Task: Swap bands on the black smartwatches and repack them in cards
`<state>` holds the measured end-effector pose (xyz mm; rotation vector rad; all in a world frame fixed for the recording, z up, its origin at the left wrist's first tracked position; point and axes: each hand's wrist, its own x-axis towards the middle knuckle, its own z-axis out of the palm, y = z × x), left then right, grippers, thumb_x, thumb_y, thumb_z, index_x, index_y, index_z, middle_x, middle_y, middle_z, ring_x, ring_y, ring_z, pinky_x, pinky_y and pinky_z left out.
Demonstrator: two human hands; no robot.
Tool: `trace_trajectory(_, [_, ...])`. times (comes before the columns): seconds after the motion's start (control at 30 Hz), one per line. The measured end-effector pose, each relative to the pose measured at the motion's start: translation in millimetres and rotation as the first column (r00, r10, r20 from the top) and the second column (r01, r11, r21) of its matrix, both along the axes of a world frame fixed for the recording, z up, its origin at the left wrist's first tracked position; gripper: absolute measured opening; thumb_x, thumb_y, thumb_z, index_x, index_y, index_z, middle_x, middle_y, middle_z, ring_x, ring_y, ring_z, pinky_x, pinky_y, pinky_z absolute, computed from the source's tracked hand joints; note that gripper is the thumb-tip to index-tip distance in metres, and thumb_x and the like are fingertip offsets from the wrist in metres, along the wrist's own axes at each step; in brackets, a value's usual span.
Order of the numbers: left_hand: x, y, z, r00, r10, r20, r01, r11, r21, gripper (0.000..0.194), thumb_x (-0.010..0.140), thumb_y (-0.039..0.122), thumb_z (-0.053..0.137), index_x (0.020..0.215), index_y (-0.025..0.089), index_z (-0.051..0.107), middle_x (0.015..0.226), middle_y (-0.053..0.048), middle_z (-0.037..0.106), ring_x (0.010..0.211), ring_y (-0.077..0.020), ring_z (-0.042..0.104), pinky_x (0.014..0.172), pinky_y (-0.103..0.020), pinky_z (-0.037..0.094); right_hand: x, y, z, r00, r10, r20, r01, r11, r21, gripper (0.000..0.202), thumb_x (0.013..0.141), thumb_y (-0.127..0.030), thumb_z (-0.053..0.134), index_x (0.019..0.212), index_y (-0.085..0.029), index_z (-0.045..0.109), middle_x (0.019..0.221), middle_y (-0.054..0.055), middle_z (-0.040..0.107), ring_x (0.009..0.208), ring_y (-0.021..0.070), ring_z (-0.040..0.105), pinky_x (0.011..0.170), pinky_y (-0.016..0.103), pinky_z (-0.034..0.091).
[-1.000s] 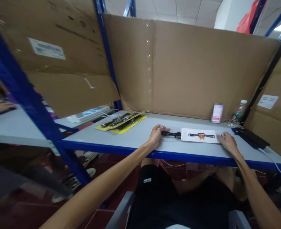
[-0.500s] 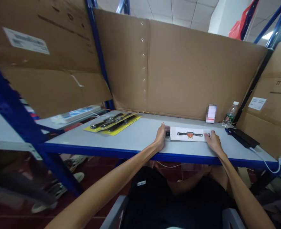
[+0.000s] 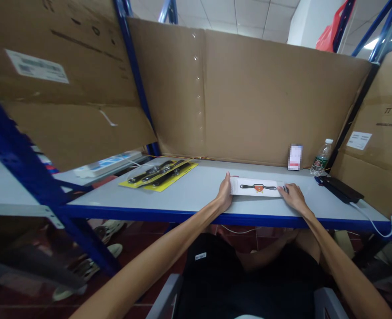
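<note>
A white printed card (image 3: 249, 186) with a picture of a spokeshave, dark handles and an orange middle, is held level above the near side of the table. My left hand (image 3: 225, 195) is closed round the card's left end, thumb up. At the other end my right hand (image 3: 294, 196) pinches the card's right edge. A small dark piece shows by the right fingertips; whatever lies behind the card is hidden. Further left, several black spokeshaves (image 3: 162, 173) lie on yellow backing cards (image 3: 186, 169).
On the right stand a clear bottle (image 3: 321, 158) and a pixelated white item (image 3: 295, 157). A black device (image 3: 344, 190) with a white cable lies near them. Cardboard walls (image 3: 265, 102) enclose the grey table (image 3: 182, 199); a power strip (image 3: 111, 164) sits beyond its left edge.
The card has slid left toward my left palm, covering the black handle end that showed beside that hand. My right hand has shifted slightly left with it.
</note>
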<state>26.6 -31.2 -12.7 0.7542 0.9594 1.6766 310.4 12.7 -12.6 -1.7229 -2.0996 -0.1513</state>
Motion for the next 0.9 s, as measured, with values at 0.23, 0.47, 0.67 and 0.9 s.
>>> trace_trajectory(0.23, [-2.7,-2.9,5.4,1.000,-0.021,-0.018,0.021,1.000,-0.001,0.035,0.091,0.052,0.063,0.085,0.017,0.063,0.079,-0.006,0.072,0.082,-0.0243,0.073,0.078,-0.034,0.056,8.2,-4.1,2.6,0.909,0.187,-0.371,-0.191,0.981,0.028,0.037,0.089,-0.052,0.055,0.067,-0.022,0.056,0.075,0.005,0.065,0.077,0.0222,0.059,0.073,0.030,0.043])
trace_trajectory(0.47, [-30.6,-12.3,15.7,0.915,-0.224,-0.336,0.227,0.973,-0.032,0.008,0.063,0.019,0.065,0.071,0.019,0.063,0.069,-0.004,0.069,0.072,-0.0214,0.068,0.064,-0.028,0.051,11.5,-5.4,-6.6,0.678,0.194,-0.709,-0.200,0.977,0.076,0.043,0.072,-0.060,0.064,0.060,-0.023,0.045,0.060,-0.003,0.046,0.063,0.0154,0.045,0.060,0.026,0.033])
trace_trajectory(0.67, [-56.0,-29.7,28.2,0.661,-0.085,-0.745,0.190,0.980,0.057,0.016,0.060,0.032,0.077,0.066,0.021,0.066,0.067,-0.002,0.067,0.068,-0.0209,0.060,0.064,-0.029,0.047,7.5,-13.7,0.9,0.617,0.177,-0.767,-0.170,0.981,0.090,0.036,0.066,-0.055,0.071,0.066,-0.023,0.054,0.058,-0.004,0.050,0.060,0.0155,0.046,0.058,0.027,0.033])
trace_trajectory(0.9, [-77.0,-47.9,31.6,0.433,0.154,-0.888,0.077,0.975,0.206,0.023,0.071,0.043,0.071,0.079,0.024,0.080,0.088,-0.008,0.079,0.085,-0.0307,0.071,0.078,-0.038,0.056,1.7,-21.1,2.2,0.520,0.272,-0.810,-0.409,0.912,0.043,0.011,0.068,-0.031,0.067,0.070,-0.021,0.063,0.062,0.000,0.066,0.061,0.0166,0.059,0.061,0.026,0.043])
